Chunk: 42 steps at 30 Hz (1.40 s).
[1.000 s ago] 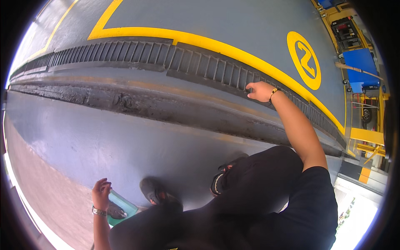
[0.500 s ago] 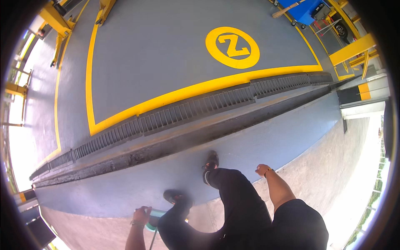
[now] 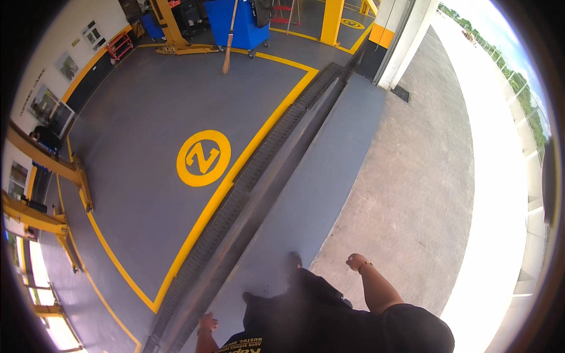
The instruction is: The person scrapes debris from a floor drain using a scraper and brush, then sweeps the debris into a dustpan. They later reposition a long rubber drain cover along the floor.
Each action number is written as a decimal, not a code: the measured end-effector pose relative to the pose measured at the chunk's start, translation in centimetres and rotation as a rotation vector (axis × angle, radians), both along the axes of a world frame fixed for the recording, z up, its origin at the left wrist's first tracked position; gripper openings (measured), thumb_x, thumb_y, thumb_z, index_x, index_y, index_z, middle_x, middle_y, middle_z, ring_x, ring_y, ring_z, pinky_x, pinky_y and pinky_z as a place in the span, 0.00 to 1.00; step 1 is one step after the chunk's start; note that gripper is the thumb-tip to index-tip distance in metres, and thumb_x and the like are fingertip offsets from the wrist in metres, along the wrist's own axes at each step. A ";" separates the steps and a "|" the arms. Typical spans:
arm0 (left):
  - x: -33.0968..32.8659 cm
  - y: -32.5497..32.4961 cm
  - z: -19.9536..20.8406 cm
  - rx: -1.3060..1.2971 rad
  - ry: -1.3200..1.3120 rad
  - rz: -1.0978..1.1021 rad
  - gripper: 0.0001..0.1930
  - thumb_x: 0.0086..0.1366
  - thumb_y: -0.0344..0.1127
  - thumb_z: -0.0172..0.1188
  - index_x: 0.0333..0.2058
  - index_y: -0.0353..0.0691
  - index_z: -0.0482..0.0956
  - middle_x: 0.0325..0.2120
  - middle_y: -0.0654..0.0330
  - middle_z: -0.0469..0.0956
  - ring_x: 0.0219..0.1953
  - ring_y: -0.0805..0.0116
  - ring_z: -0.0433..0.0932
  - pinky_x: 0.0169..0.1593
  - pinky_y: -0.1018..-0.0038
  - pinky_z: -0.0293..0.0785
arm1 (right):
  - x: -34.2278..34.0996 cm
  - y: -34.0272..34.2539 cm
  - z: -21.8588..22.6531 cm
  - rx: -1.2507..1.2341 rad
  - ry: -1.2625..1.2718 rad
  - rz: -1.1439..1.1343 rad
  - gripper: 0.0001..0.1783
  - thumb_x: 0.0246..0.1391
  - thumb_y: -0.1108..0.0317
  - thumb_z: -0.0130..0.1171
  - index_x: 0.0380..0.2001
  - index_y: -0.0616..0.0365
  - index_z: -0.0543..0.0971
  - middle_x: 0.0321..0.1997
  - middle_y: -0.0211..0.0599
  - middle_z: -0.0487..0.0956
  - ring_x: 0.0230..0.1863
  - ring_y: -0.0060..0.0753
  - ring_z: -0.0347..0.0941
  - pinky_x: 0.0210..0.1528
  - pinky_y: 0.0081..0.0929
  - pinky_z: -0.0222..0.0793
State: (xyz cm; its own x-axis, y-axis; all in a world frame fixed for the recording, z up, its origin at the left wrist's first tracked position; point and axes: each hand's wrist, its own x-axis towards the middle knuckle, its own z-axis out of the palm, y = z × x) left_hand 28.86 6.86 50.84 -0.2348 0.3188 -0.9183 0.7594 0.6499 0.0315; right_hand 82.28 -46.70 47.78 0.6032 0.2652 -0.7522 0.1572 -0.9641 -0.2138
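Note:
My left hand point(image 3: 208, 322) is at the lower edge, low beside my dark shirt, over the blue-grey painted strip point(image 3: 276, 235) by the drain channel. Its fingers look curled, but it is small and slightly blurred, and anything inside it is hidden. To the right, my right hand point(image 3: 356, 262) hangs in front of me above the rough concrete point(image 3: 406, 194). The fingers are folded into a loose fist with nothing showing in them, and a dark band circles the wrist. One dark shoe point(image 3: 295, 259) shows on the painted strip, partly covered by my clothing.
A slatted drain grate point(image 3: 259, 170) runs diagonally beside a yellow floor line point(image 3: 235, 170). Ahead, a broom point(image 3: 227, 53) leans against a blue wheeled cart point(image 3: 241, 26). Yellow lift arms point(image 3: 44, 153) reach in from the left; a white pillar point(image 3: 403, 44) stands ahead right.
My view has turned right and lifted, bringing the cart, broom and pillar farther into sight. The teal object beside my left hand is out of view. My right hand remains a loose fist.

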 end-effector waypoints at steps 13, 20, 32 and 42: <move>28.2 2.3 4.2 -0.006 0.101 -0.718 0.16 0.70 0.46 0.51 0.42 0.39 0.76 0.25 0.58 0.79 0.22 0.66 0.76 0.23 0.68 0.71 | 22.2 11.3 51.6 2.434 -0.062 0.089 0.34 0.64 0.47 0.46 0.65 0.58 0.58 0.56 0.55 0.75 0.66 0.54 0.62 0.69 0.53 0.51; 62.2 -0.1 2.2 0.145 -0.074 -0.751 0.14 0.72 0.44 0.52 0.45 0.40 0.76 0.25 0.59 0.79 0.21 0.69 0.75 0.23 0.68 0.72 | 36.5 8.0 51.8 2.397 -0.066 -0.069 0.42 0.62 0.41 0.47 0.67 0.61 0.52 0.59 0.57 0.71 0.66 0.54 0.62 0.68 0.52 0.52; 119.3 -13.9 11.1 0.530 -0.755 -1.163 0.15 0.69 0.40 0.57 0.47 0.36 0.78 0.34 0.58 0.83 0.34 0.70 0.80 0.38 0.72 0.77 | 64.3 -11.8 34.8 1.733 -0.026 -0.838 0.34 0.64 0.51 0.52 0.63 0.66 0.63 0.55 0.52 0.76 0.56 0.44 0.74 0.58 0.38 0.66; 111.4 -23.0 5.1 0.044 -0.120 -1.161 0.18 0.67 0.46 0.55 0.45 0.37 0.79 0.41 0.53 0.82 0.45 0.57 0.80 0.47 0.63 0.75 | 89.4 -21.7 31.4 0.971 -0.253 -0.852 0.15 0.65 0.68 0.53 0.50 0.65 0.75 0.43 0.40 0.81 0.40 0.27 0.77 0.45 0.24 0.71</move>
State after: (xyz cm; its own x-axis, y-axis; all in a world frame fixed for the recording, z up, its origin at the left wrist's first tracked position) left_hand 140.24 -16.12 55.96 0.3065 0.3166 -0.8977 0.8872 -0.4366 0.1490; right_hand 171.65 -68.43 79.17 0.9441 0.0990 -0.3145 -0.2821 -0.2515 -0.9258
